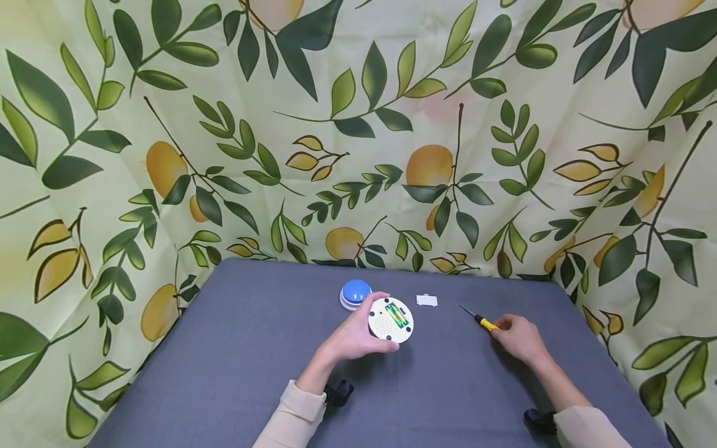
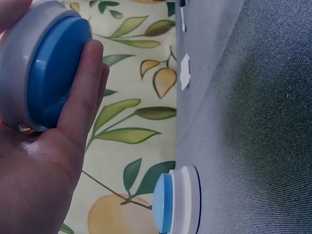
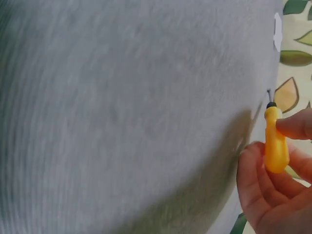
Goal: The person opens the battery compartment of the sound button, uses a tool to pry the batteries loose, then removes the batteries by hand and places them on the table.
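My left hand (image 1: 356, 331) grips a round white push-button (image 1: 381, 325) above the table, its underside turned up toward the head camera. Green batteries (image 1: 398, 315) lie in the open battery compartment of that underside. In the left wrist view the button's blue dome (image 2: 56, 73) shows, with a finger lying along it. Over on the right, my right hand (image 1: 521, 338) pinches the yellow handle of a screwdriver (image 3: 276, 144) between thumb and fingers. Its thin metal shaft points away to the upper left in the head view, close over the table.
A second button (image 1: 355, 292) with a blue dome stands on the grey table (image 1: 252, 348) behind my left hand. A small white battery cover (image 1: 427, 300) lies to its right. Leaf-patterned cloth (image 1: 358, 155) hangs around the back and sides.
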Demonstrator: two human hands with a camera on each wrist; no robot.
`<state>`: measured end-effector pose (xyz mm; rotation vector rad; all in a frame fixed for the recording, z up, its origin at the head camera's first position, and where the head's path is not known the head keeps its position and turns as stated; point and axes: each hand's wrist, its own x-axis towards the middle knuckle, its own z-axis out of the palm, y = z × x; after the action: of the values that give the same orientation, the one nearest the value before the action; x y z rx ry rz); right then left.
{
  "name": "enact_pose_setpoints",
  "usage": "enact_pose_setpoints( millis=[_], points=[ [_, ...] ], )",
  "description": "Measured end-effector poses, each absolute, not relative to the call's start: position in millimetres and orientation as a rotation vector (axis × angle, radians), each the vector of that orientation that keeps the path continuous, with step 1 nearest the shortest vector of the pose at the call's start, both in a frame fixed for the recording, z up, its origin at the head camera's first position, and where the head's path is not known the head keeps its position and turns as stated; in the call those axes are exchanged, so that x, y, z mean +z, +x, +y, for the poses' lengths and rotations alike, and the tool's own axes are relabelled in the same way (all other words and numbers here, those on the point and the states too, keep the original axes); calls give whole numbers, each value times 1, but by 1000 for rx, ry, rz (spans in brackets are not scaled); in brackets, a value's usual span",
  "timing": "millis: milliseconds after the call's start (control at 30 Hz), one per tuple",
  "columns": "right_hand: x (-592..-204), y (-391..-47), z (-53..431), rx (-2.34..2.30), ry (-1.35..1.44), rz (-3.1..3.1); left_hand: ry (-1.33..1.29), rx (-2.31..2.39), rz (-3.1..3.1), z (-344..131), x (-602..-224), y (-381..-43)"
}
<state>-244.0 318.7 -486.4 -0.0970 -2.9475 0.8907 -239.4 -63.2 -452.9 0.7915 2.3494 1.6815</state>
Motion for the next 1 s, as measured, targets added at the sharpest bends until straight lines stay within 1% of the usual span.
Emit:
enact_pose_setpoints(
  millis=[267, 500, 767, 1000],
  points=[
    [-489, -242, 302, 1289, -119, -2811, 787, 1674, 2352, -64, -454, -240],
    [-488, -241, 289, 1697, -216, -2616, 780, 1683, 2343, -65, -454, -241],
    [-484, -241, 276, 2007, -334, -2324, 766, 1681, 2338, -66, -453, -241],
    [-480, -238, 267, 2181, -275, -2187, 777, 1674, 2345, -65, -454, -243]
  ],
)
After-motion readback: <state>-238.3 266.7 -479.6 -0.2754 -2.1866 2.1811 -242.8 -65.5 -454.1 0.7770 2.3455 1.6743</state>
